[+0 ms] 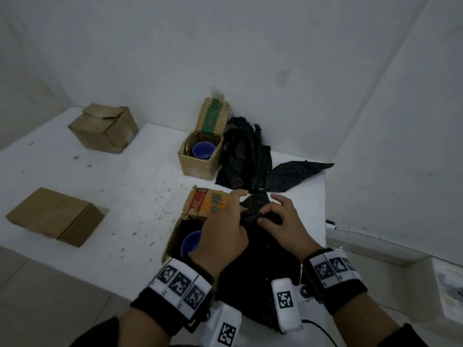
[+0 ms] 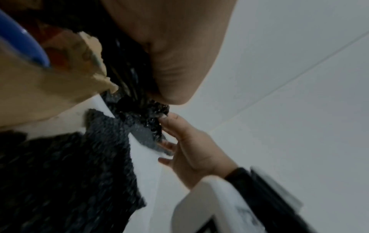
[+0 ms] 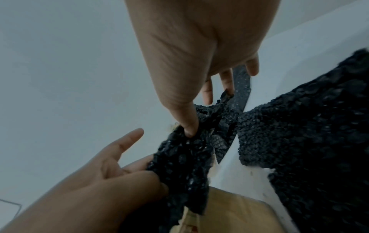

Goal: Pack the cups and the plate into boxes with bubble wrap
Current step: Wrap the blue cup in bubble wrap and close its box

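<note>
Both hands hold one sheet of black bubble wrap (image 1: 255, 209) at the table's front right. My left hand (image 1: 239, 209) grips its bunched top from the left. My right hand (image 1: 263, 217) pinches it between thumb and forefinger. The sheet's lower part hangs towards me over the table edge. Just left of it stands an open cardboard box (image 1: 172, 236) with a blue cup (image 1: 191, 242) inside, partly hidden by my left hand. A second blue cup (image 1: 203, 149) sits in another open box (image 1: 198, 166) farther back. No plate shows.
More black bubble wrap (image 1: 245, 156) is heaped right of the far box, against the wall. Two closed cardboard boxes (image 1: 104, 127) (image 1: 55, 216) sit on the left of the white table (image 1: 125, 186). Walls close in behind and on the right.
</note>
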